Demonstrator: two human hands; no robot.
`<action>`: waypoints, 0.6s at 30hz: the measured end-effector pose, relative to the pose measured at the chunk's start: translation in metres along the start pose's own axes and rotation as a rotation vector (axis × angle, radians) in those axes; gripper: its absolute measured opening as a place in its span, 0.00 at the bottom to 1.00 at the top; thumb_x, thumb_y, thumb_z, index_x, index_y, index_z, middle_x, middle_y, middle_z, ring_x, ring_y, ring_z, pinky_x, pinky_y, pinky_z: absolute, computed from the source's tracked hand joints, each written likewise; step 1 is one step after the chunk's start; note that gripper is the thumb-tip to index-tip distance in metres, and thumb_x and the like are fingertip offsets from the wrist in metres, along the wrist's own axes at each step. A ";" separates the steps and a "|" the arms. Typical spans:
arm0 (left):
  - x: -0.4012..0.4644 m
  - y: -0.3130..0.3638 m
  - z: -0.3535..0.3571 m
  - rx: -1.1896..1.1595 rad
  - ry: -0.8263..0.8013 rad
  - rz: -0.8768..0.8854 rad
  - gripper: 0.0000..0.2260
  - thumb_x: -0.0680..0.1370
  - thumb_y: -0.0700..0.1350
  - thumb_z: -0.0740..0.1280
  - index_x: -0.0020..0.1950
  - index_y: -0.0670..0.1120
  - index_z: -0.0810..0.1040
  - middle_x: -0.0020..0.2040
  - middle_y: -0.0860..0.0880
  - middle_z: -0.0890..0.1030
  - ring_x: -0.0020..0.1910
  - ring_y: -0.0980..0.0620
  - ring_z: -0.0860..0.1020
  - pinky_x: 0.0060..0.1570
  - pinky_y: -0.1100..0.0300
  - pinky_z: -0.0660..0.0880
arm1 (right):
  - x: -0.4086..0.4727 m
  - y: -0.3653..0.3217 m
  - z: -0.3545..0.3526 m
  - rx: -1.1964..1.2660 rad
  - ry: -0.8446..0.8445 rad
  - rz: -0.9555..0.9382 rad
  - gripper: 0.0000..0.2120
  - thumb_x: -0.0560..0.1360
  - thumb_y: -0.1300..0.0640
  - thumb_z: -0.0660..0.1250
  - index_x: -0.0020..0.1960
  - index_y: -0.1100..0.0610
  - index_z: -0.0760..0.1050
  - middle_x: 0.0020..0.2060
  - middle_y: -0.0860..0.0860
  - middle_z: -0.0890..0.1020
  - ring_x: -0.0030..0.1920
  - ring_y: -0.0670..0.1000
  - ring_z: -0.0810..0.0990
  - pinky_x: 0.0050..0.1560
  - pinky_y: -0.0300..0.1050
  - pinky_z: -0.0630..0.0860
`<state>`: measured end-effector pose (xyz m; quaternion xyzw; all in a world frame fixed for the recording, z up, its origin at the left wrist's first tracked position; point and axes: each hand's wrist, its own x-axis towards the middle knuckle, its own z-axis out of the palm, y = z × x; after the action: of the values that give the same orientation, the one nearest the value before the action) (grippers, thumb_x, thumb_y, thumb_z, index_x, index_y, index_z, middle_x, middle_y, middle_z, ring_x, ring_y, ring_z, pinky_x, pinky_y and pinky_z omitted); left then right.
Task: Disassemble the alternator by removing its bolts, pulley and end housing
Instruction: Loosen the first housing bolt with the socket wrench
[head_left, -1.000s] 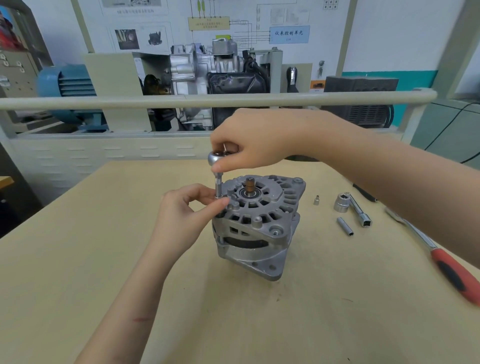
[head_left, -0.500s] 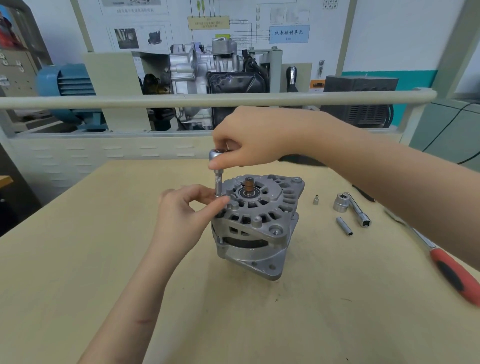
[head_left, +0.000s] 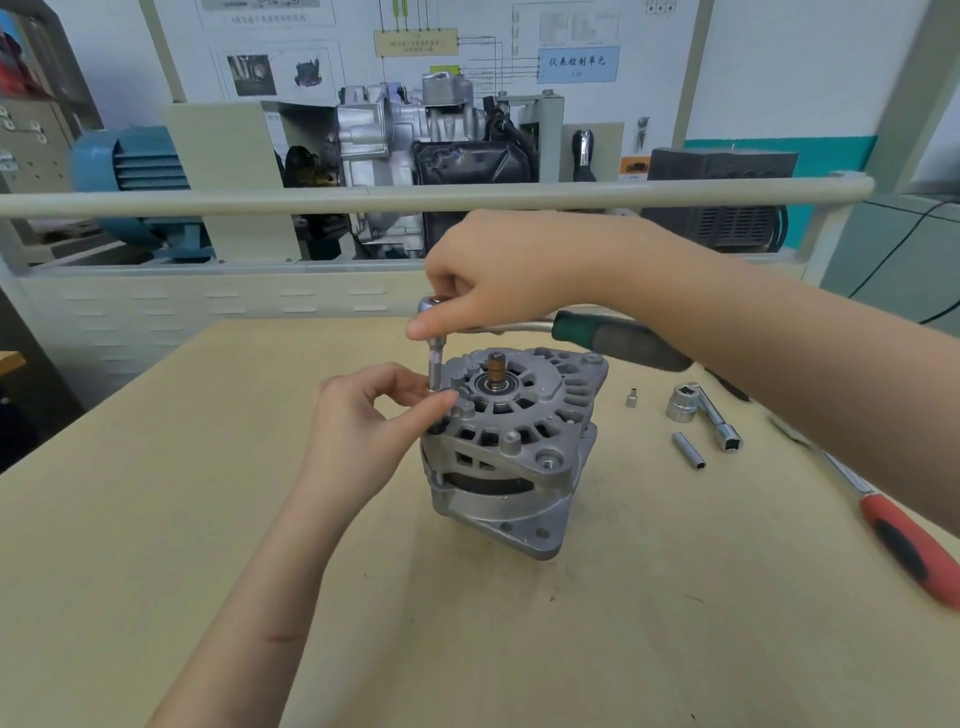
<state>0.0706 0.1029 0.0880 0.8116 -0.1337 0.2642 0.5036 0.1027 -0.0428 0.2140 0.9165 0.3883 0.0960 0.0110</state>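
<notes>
A grey alternator (head_left: 511, 447) stands on end in the middle of the wooden table (head_left: 156, 519), its shaft (head_left: 496, 370) pointing up with no pulley on it. A ratchet (head_left: 613, 340) with a green and black handle carries a slim socket (head_left: 434, 368) that stands upright on a bolt at the housing's left rim. My right hand (head_left: 498, 270) grips the ratchet head from above. My left hand (head_left: 374, 415) pinches the lower end of the socket between thumb and forefinger, against the housing.
Right of the alternator lie a small socket (head_left: 631, 399), a large socket with an adapter bar (head_left: 704, 410), a slim socket (head_left: 688, 450) and a red-handled ratchet (head_left: 904, 540). A rail (head_left: 363, 197) and engine display stand beyond the table's far edge.
The ratchet handle has swung out to the right from behind my right hand, so its green grip now shows. My left hand has stayed on the socket.
</notes>
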 end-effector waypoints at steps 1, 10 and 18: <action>0.000 0.000 -0.001 0.028 0.002 0.000 0.09 0.69 0.46 0.74 0.30 0.53 0.76 0.30 0.61 0.78 0.43 0.60 0.75 0.44 0.65 0.67 | 0.000 0.000 0.000 0.005 0.001 -0.001 0.20 0.73 0.39 0.61 0.43 0.57 0.71 0.28 0.44 0.72 0.28 0.43 0.70 0.29 0.25 0.65; 0.004 0.004 -0.007 -0.026 -0.105 0.013 0.09 0.70 0.43 0.73 0.31 0.53 0.77 0.31 0.63 0.79 0.36 0.65 0.76 0.36 0.74 0.67 | -0.001 -0.003 -0.006 0.079 -0.041 -0.077 0.16 0.73 0.45 0.65 0.54 0.55 0.75 0.42 0.53 0.80 0.37 0.43 0.75 0.38 0.30 0.67; 0.003 0.004 -0.008 -0.060 -0.162 0.021 0.05 0.70 0.43 0.72 0.36 0.51 0.80 0.37 0.63 0.81 0.40 0.68 0.76 0.40 0.78 0.67 | -0.002 -0.004 -0.006 0.075 -0.060 -0.063 0.15 0.73 0.44 0.65 0.51 0.55 0.74 0.33 0.46 0.78 0.32 0.41 0.74 0.31 0.28 0.68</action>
<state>0.0690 0.1079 0.0953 0.8135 -0.1901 0.1988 0.5125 0.0974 -0.0416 0.2192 0.9060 0.4198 0.0534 -0.0088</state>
